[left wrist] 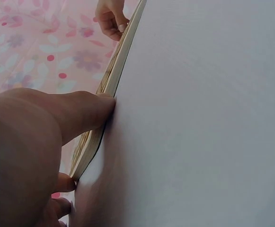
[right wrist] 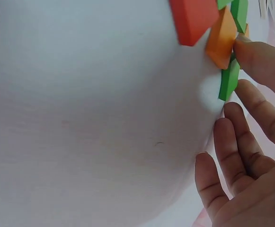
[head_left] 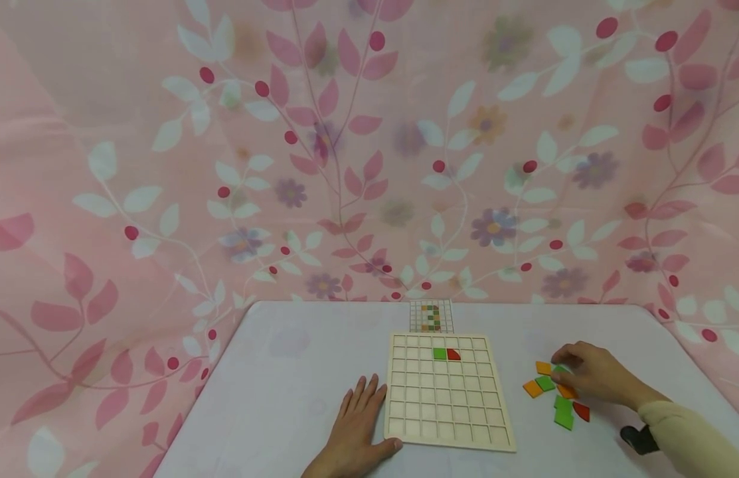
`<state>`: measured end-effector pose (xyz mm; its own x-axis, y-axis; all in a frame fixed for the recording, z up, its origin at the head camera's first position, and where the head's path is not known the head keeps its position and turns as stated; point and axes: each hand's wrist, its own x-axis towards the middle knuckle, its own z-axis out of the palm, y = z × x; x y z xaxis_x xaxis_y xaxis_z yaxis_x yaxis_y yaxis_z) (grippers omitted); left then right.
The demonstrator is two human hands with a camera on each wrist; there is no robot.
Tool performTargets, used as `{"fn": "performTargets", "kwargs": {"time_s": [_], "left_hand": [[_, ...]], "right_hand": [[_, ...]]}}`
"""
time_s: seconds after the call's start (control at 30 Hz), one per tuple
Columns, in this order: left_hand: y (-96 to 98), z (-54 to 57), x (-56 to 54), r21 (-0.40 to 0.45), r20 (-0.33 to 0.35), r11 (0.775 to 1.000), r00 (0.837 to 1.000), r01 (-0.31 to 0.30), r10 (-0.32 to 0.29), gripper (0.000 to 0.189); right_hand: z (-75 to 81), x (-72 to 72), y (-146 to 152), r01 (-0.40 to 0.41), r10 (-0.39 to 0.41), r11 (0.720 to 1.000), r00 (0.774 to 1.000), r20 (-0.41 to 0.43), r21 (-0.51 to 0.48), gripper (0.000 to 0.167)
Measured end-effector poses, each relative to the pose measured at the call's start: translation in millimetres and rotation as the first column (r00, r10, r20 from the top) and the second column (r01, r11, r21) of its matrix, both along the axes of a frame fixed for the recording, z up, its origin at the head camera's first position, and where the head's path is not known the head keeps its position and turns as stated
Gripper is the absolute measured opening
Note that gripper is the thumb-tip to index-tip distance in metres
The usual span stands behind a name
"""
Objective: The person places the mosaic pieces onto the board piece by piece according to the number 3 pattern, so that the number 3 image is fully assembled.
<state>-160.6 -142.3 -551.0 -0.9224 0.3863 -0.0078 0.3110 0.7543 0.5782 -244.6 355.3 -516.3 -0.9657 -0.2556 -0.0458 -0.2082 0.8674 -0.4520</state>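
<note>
A pale wooden grid board [head_left: 443, 398] lies on the table, with a green square tile [head_left: 440, 354] and a red quarter-round tile [head_left: 453, 354] side by side in its upper cells. My left hand [head_left: 358, 425] rests at the board's left, fingers straight, its thumb touching the near edge; in the left wrist view the thumb [left wrist: 87, 111] presses on the board's side [left wrist: 125, 52]. Right of the board, my right hand [head_left: 596, 372] pinches a green tile [right wrist: 229, 80] between thumb and index finger, low among the loose tiles. The other fingers of that hand are loosely bent.
Around the right hand lie orange tiles [head_left: 533, 389], more green tiles [head_left: 563, 419] and a red quarter-round tile [head_left: 581, 411]. A pattern card [head_left: 431, 316] with coloured squares lies behind the board. Pink floral cloth [head_left: 369, 166] hangs beyond the white table [head_left: 273, 398].
</note>
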Motion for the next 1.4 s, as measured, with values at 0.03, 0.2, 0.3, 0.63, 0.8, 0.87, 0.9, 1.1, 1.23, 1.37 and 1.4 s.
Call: {"fn": "performTargets", "kwargs": {"time_s": [0.03,0.2,0.3,0.63,0.8,0.87,0.9,1.1,1.23,1.37,1.4], "left_hand": [[-0.2,-0.2,-0.1,-0.002,-0.002,1.000,1.000,-0.001,0.001,0.099],[-0.5,-1.6,-0.8,-0.015,-0.005,1.000,1.000,-0.001,0.001,0.099],[-0.4,-1.3,-0.6,-0.016,-0.006,1.000,1.000,-0.002,0.002,0.099],[0.4,1.1,-0.8,0.002,0.000,1.000,1.000,-0.004,0.004,0.099],[0.2,1.6,0.0,0.001,-0.007,1.000,1.000,-0.004,0.004,0.099],[0.4,1.8,0.5,-0.001,-0.001,1.000,1.000,-0.004,0.004,0.099],[0.4,1.8,0.7,-0.004,0.002,1.000,1.000,-0.005,0.005,0.099],[0.8,3.0,0.8,-0.012,0.016,1.000,1.000,-0.007,0.007,0.099],[0.7,2.9,0.4,-0.011,0.020,1.000,1.000,-0.009,0.010,0.099],[0.4,1.9,0.0,-0.006,0.010,1.000,1.000,-0.006,0.006,0.099],[0.3,1.2,-0.3,-0.006,0.008,1.000,1.000,-0.005,0.005,0.099]], "right_hand": [[0.0,1.1,0.0,-0.003,0.003,1.000,1.000,-0.003,-0.004,0.038],[-0.7,4.2,-1.8,-0.016,0.015,1.000,0.999,-0.033,-0.013,0.038],[-1.9,4.3,-2.5,-0.025,0.025,1.000,0.999,-0.044,-0.017,0.037],[-2.1,2.2,-5.2,-0.025,0.024,1.000,0.999,-0.036,-0.013,0.031],[-4.1,2.3,-8.0,-0.022,0.023,1.000,0.998,-0.061,0.004,0.032],[-4.5,2.8,-9.1,-0.018,0.019,1.000,0.998,-0.066,0.009,0.032],[-4.4,3.2,-9.5,-0.022,0.023,1.000,0.997,-0.070,0.010,0.033],[-1.8,3.4,-12.9,-0.028,0.031,0.999,0.996,-0.089,0.033,0.028],[-4.5,3.6,-15.7,-0.015,0.021,0.997,0.995,-0.095,0.070,0.027],[-11.4,4.4,-17.6,-0.026,0.050,0.991,0.983,-0.177,0.133,0.024],[-13.0,4.7,-18.0,-0.024,0.054,0.989,0.978,-0.200,0.148,0.023]]}}
